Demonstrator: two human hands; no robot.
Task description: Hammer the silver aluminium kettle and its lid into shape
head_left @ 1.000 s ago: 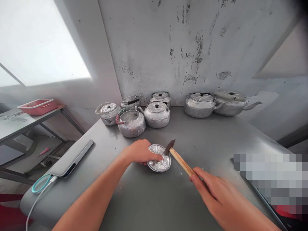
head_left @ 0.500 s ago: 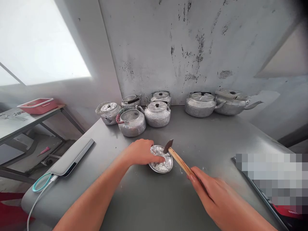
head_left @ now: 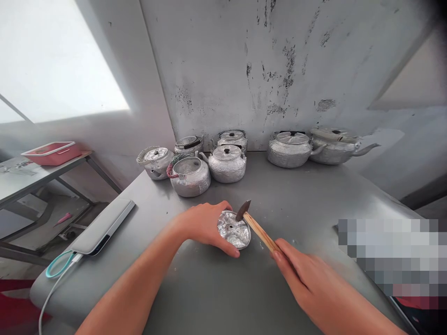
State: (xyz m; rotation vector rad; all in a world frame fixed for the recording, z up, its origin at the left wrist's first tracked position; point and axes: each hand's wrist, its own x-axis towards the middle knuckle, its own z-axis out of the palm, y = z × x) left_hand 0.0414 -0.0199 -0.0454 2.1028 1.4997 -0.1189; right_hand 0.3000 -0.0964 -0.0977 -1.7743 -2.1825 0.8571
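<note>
Currently, our left hand (head_left: 204, 224) holds the lid (head_left: 238, 233) by its left side, well in from the edges of the table (head_left: 300, 200); our right hand (head_left: 300, 274) grips a hammer (head_left: 259, 228), head at the lid's rim. Beyond, kettles (head_left: 226, 167) line the far edge.

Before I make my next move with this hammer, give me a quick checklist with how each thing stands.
1. Left hand gripping the round metal piece firmly: cannot tell; it spans the left side, underside hidden.
2. Left thumb clear of the hammer head: ok, near edge versus far edge.
3. Right hand on the wooden handle: ok, wrapped around it.
4. Hammer head touching the piece: cannot tell; they overlap in view.
5. Kettles away from the hammer: ok, standing farther back.
</note>
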